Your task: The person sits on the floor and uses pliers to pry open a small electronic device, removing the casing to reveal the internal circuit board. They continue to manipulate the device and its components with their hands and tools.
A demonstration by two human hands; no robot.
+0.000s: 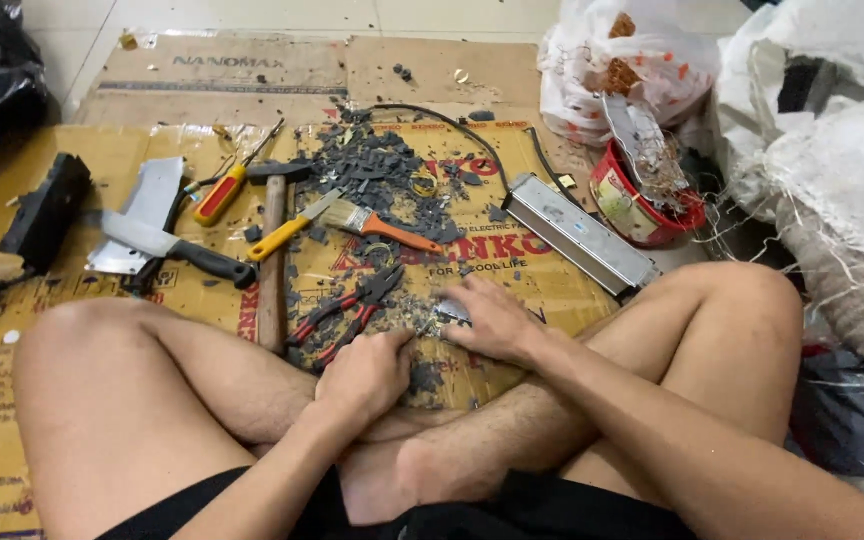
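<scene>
Flattened brown cardboard [72,150] covers the tiled floor [252,15] and carries a hammer [272,255], a cleaver [142,210], a knife [167,247], a yellow-red screwdriver [227,188], a paintbrush [377,225], red-handled pliers [347,305], a long grey metal box [580,232] and a scatter of dark grey shards [377,170].

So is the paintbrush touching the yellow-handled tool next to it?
Touching: the head view shows the paintbrush bristles meeting the blade tip of the yellow-handled tool, with no gap.
</scene>
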